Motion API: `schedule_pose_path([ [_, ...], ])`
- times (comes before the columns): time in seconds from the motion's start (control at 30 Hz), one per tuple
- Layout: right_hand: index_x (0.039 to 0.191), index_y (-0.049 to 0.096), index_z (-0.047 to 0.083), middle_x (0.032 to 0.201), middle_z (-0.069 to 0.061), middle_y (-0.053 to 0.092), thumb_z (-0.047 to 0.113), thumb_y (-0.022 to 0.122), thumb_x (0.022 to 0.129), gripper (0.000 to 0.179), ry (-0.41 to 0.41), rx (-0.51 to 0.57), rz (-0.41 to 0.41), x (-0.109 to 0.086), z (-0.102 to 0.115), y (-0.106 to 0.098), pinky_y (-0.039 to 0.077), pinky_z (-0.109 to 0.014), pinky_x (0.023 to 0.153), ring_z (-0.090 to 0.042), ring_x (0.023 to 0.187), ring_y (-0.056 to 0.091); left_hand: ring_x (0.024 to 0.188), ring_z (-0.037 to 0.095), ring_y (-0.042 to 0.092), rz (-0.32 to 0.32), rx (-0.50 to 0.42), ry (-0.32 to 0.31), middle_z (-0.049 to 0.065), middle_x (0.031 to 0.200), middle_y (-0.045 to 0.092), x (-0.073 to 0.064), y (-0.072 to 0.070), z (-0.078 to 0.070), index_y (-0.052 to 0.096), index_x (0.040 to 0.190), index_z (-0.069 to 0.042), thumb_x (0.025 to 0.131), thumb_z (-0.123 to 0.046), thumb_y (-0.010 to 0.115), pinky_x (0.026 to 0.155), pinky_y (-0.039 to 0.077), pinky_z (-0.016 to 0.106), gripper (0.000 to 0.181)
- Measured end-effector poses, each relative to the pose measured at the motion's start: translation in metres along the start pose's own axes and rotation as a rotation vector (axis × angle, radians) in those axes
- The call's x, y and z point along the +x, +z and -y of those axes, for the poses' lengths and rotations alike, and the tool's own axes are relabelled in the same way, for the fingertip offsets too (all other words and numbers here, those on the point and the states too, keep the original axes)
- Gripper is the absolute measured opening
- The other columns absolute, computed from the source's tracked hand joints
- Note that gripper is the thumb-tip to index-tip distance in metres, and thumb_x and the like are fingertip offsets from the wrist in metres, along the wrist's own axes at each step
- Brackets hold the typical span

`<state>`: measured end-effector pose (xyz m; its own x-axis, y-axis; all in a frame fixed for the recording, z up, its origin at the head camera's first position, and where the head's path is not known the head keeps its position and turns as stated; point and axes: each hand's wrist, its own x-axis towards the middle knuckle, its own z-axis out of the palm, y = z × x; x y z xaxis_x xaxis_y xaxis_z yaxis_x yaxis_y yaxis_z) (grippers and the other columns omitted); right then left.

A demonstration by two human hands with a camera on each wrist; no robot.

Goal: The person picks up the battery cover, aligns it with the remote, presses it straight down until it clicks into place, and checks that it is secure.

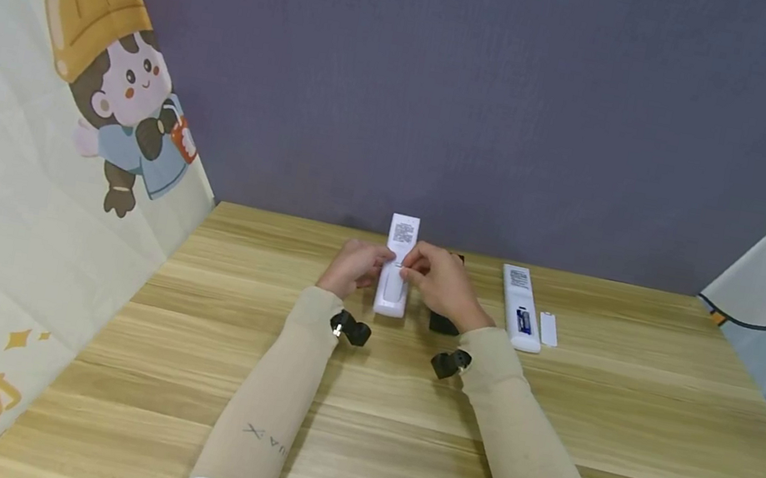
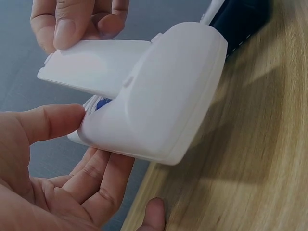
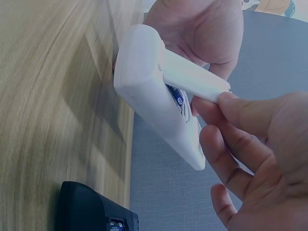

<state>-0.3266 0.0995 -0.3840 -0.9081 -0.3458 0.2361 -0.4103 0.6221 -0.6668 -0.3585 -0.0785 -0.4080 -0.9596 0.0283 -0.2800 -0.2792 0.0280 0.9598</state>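
A white remote control (image 1: pixel 403 231) is held back side up, a printed label at its far end. My left hand (image 1: pixel 352 266) grips its body by the sides, thumb at the edge of the battery compartment in the left wrist view. With thumb and fingertips, my right hand (image 1: pixel 442 283) pinches the free end of the white battery cover (image 3: pixel 195 79). The cover slants up from the remote, its other end against the remote's near part. Beneath it, a blue battery (image 3: pixel 176 95) shows in the compartment.
A black remote (image 3: pixel 89 209) with its compartment uncovered lies partly hidden beneath my right hand in the head view. Farther right lies another white remote (image 1: pixel 516 295) with a blue battery (image 1: pixel 525 321) exposed, a loose white cover (image 1: pixel 548 329) beside it. A grey-blue wall (image 1: pixel 452 98) backs the wooden table (image 1: pixel 384 459).
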Motion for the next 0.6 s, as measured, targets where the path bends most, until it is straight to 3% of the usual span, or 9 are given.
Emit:
schedule_pose_path([
  [0.6, 0.099, 0.065, 0.012, 0.091, -0.006, 0.073, 0.014, 0.071, 0.097, 0.006, 0.004, -0.059, 0.01, -0.0018, 0.0012, -0.0007, 0.052, -0.037, 0.078, -0.021, 0.086, 0.066, 0.091, 0.019, 0.068, 0.011, 0.001, -0.003, 0.007, 0.105, 0.073, -0.0026, 0.0003, -0.0018, 0.07, 0.116, -0.001, 0.092, -0.016, 0.069, 0.089, 0.052, 0.037, 0.027],
])
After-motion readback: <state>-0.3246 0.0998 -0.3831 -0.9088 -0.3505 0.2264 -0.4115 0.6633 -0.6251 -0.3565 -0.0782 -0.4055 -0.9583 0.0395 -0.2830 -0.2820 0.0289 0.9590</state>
